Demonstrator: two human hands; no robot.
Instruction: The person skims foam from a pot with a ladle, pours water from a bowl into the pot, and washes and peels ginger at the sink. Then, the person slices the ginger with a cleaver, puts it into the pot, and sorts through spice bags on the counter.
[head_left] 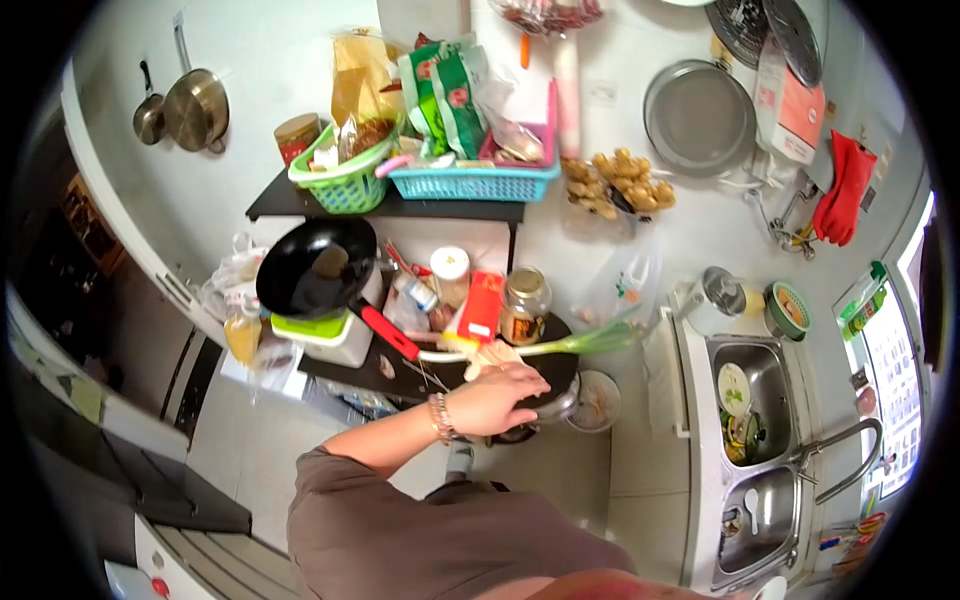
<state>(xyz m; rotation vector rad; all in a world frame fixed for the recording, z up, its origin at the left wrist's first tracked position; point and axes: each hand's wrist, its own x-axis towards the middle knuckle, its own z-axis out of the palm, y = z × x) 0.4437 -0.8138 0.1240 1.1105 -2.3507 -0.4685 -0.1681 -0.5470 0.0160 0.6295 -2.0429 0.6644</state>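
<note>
My left hand (495,400), with a bracelet on its wrist, reaches over the front edge of the dark table (405,380). Its fingers point right with the thumb apart, and I see nothing held. Just beyond the fingers lies a pale pinkish piece (492,356) that I cannot identify; whether the hand touches it is unclear. A long green onion (585,342) lies behind the hand. To the left, a black wok (310,270) with a red handle rests above a white box (335,340) with a green top. My right hand is out of view.
A glass jar (525,305), a red packet (483,305) and a white-lidded jar (450,272) stand behind. A blue basket (475,183) and green basket (340,175) sit on the shelf. A double sink (755,400) is right; a bin (598,400) stands by the table.
</note>
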